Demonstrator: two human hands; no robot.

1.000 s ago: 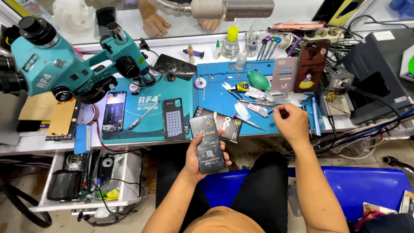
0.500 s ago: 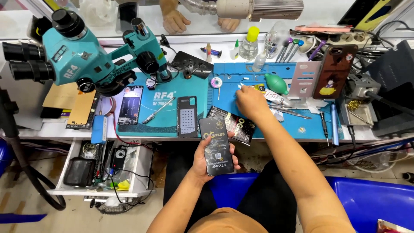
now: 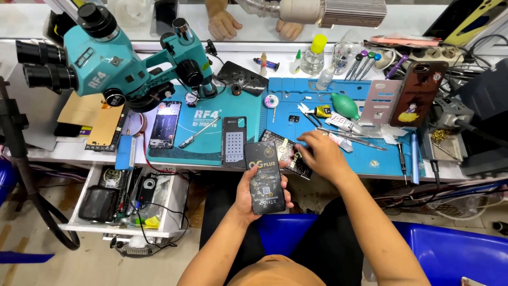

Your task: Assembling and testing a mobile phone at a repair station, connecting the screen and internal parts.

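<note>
Black and glossy, the flat rectangular phone package (image 3: 266,177) sits in our left hand (image 3: 253,193), fingers wrapped round its edges, just off the bench's near edge (image 3: 317,172); a loose grip could drop it. Our right hand (image 3: 320,153), fingers curled onto a dark patterned card (image 3: 288,156), has come nearer from the tools farther right.

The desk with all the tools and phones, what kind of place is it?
It looks like a phone repair shop. A big teal microscope stands over a blue work mat strewn with small tools. The left hand holds a black phone, while the right hand reaches among parts on the mat.
</note>
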